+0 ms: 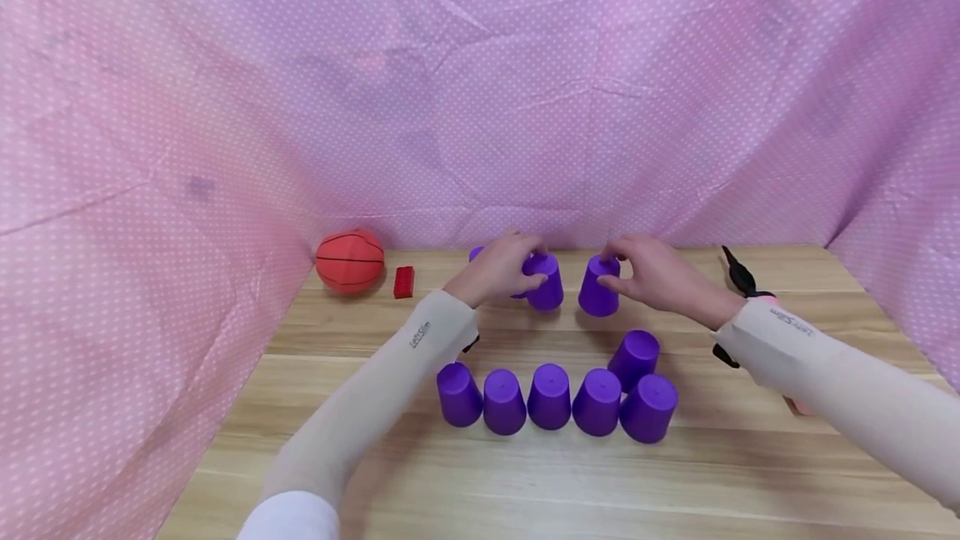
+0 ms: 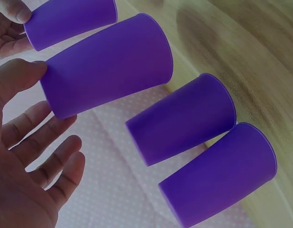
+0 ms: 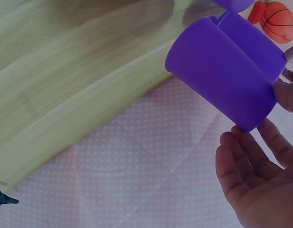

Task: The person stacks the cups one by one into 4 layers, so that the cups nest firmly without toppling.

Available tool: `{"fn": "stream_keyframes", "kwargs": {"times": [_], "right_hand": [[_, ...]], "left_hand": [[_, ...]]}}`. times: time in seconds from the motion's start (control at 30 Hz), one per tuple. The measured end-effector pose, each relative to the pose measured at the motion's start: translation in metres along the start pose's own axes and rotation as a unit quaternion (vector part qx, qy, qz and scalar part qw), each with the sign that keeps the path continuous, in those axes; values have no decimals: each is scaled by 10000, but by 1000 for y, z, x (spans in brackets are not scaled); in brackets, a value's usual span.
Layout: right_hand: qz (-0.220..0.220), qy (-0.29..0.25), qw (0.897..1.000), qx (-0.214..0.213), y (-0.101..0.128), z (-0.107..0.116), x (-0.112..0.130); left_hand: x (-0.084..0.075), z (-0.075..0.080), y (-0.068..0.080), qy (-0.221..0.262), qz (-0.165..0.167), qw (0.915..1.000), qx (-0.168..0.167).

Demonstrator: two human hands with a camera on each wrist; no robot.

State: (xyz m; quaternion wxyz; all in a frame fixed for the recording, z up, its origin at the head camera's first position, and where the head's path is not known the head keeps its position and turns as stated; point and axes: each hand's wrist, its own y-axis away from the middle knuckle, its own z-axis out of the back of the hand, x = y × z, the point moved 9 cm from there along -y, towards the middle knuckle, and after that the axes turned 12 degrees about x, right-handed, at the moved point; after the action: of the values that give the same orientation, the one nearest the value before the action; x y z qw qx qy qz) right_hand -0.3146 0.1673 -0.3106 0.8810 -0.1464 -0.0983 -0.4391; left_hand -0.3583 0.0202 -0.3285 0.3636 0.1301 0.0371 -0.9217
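My left hand (image 1: 498,267) pinches an upside-down purple cup (image 1: 545,283) near its closed end, thumb on one side and fingers on the other. To its right, my right hand (image 1: 656,273) holds a second purple cup (image 1: 598,288) the same way, mouth down. In the left wrist view, both gripped cups appear at upper left, and two more purple cups, one nearer (image 2: 218,175) and one farther (image 2: 184,118), stand beside the left hand's cup. The right wrist view has the right hand's cup (image 3: 222,71) overlapping the left hand's cup (image 3: 258,47). My left hand partly hides another cup (image 1: 476,253) behind it.
A front row of upside-down purple cups (image 1: 550,397) crosses the wooden table (image 1: 525,490), with one cup (image 1: 636,359) behind its right end. At back left are a small basketball (image 1: 350,262) and a red toy brick (image 1: 403,282). A black pointed object (image 1: 738,273) lies right.
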Motion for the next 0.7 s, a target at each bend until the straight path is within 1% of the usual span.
{"fn": "stream_keyframes", "kwargs": {"times": [0.07,0.23,0.43,0.6,0.7], "right_hand": [[-82,-15,10000,27,-3,-2,-5],[-297,-47,9994,194,-13,-9,-16],[-372,-94,9989,264,-22,-17,-26],[-395,-77,9989,249,-28,-23,-34],[-440,-94,9986,278,-32,-26,-37]], "left_hand": [[1,-1,-5,-10,4,10000,38],[5,-3,-19,-220,71,9996,139],[12,-10,-35,-316,171,9990,265],[19,-17,-45,-358,212,9987,296],[22,-20,-48,-388,237,9985,308]]}}
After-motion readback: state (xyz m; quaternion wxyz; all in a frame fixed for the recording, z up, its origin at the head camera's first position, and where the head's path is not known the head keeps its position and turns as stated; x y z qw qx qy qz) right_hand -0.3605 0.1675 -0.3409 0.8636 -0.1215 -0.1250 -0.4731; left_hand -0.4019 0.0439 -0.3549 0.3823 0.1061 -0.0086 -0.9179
